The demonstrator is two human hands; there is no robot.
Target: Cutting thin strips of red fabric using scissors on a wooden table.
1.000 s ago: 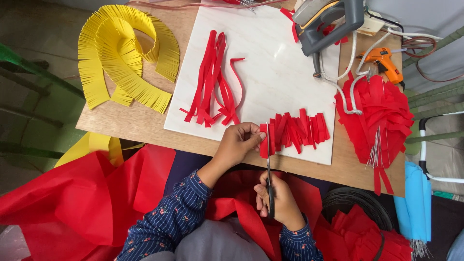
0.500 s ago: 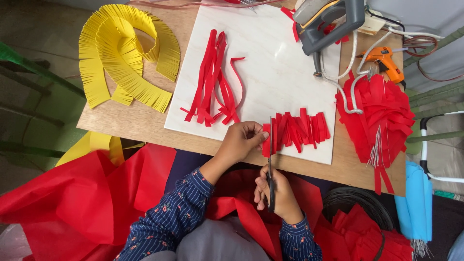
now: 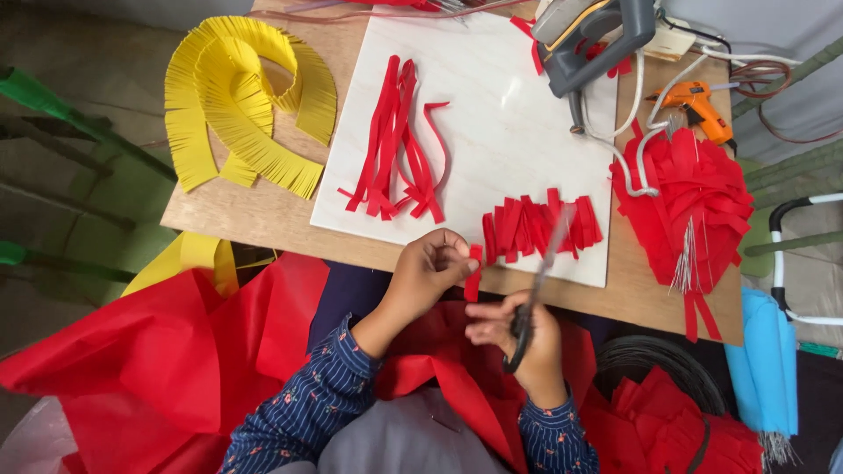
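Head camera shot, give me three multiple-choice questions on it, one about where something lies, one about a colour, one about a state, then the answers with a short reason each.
1. Where does the yellow fringed paper lie?
A. far left corner of the wooden table
B. on the white board
C. on the floor

2. What colour is the small strip pinched by the left hand?
A. blue
B. red
C. yellow

3. What is the right hand doing?
A. resting empty
B. pressing the board
C. gripping scissors

Answers:
1 A, it curls on the bare wood left of the board.
2 B, it matches the cut red strips.
3 C, fingers sit in the handles, blades pointing up.
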